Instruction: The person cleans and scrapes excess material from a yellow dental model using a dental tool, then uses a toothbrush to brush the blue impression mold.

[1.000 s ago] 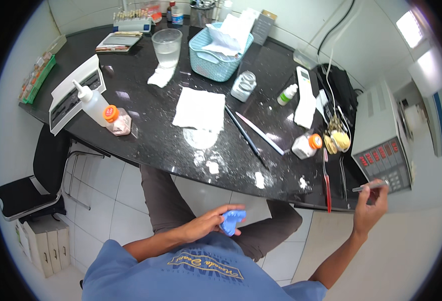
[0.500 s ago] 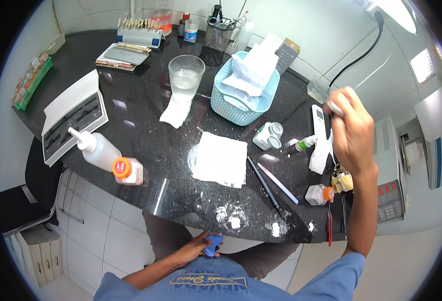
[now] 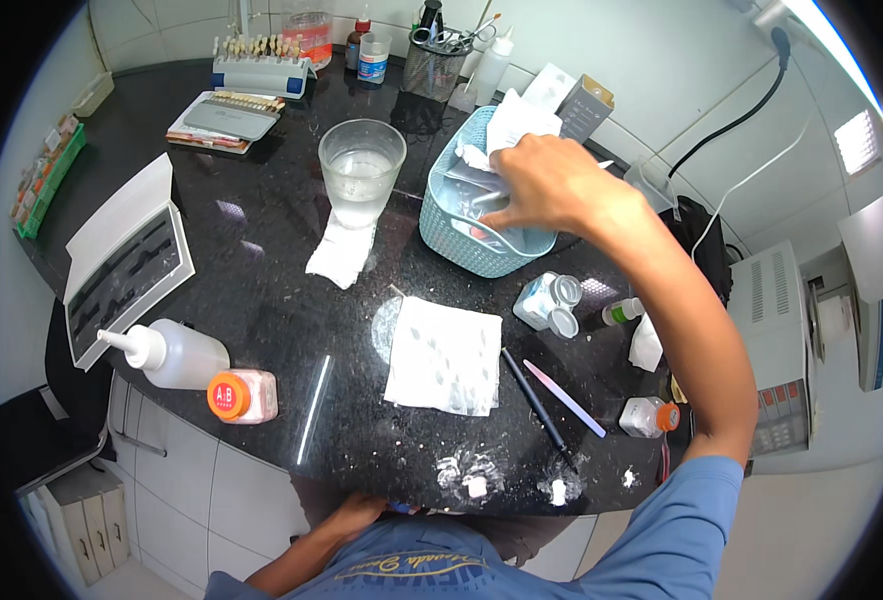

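My right hand (image 3: pixel 546 185) reaches over the light blue woven basket (image 3: pixel 481 262), thumb and fingers apart above clear plastic packets (image 3: pixel 476 197). White paper (image 3: pixel 523 118) sticks up beside the fingers. A thin white tip shows past the back of this hand; whether it is held, I cannot tell. Down at my lap, under the counter's front edge, my left hand (image 3: pixel 359 512) is closed on a small blue object (image 3: pixel 401 508), mostly hidden. A folded white cloth (image 3: pixel 443 355) lies on the counter, with a dark pen-like tool (image 3: pixel 539 410) and a pale lilac one (image 3: pixel 566 400) to its right.
A glass of water (image 3: pixel 361 175) stands left of the basket. A squeeze bottle (image 3: pixel 181 355) and an orange-capped jar (image 3: pixel 243 396) stand at the left, near an open case (image 3: pixel 131 270). White powder (image 3: pixel 471 475) marks the front edge. Small lidded jars (image 3: pixel 546 303) stand right of the cloth.
My right hand has moved left from the right side of the counter to over the basket, and its fingers have spread. The left hand's blue object is now mostly hidden. The view has shifted.
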A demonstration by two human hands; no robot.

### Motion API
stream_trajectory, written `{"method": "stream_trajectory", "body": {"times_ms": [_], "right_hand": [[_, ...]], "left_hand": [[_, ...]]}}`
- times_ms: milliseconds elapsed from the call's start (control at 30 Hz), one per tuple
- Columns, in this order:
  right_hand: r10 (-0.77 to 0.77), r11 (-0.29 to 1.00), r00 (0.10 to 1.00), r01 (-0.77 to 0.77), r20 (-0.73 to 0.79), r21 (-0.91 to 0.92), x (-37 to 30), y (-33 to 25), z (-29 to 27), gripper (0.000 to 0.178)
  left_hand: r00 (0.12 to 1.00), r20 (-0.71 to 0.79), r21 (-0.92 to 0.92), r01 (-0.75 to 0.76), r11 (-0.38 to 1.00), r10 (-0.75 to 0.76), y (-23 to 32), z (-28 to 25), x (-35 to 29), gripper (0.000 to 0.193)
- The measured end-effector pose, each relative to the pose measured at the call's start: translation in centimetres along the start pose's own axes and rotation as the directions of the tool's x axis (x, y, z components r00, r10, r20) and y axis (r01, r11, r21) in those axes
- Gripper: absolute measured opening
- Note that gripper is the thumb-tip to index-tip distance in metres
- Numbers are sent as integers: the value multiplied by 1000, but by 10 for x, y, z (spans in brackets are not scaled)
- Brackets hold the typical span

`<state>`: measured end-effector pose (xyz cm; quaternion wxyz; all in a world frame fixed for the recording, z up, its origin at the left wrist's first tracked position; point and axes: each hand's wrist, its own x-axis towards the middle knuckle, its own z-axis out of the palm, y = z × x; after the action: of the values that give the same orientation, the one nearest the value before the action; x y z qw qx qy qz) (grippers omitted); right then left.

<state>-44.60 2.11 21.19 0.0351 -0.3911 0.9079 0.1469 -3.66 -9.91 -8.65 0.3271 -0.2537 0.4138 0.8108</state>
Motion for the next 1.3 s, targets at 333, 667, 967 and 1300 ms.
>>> {"method": "stream_trajectory", "body": {"times_ms": [333, 667, 967, 1300], "right_hand": [[27, 993, 967, 3, -254, 118, -8, 32, -13, 33], [30, 996, 987, -16, -158, 85, -8, 31, -11, 32], [0, 972, 1000, -3, 9, 235, -7, 14, -35, 50], [159, 939, 941, -50, -298, 342, -55, 37, -44, 30]], "left_hand": [[993, -115, -2, 31, 1000, -31, -6, -3, 10, 50], [984, -144, 46, -97, 994, 102, -23, -9, 20, 39], [976, -160, 29, -147, 989, 150, -9, -1, 7, 34], [990, 141, 82, -30, 996, 18, 0, 0, 4, 35]]}}
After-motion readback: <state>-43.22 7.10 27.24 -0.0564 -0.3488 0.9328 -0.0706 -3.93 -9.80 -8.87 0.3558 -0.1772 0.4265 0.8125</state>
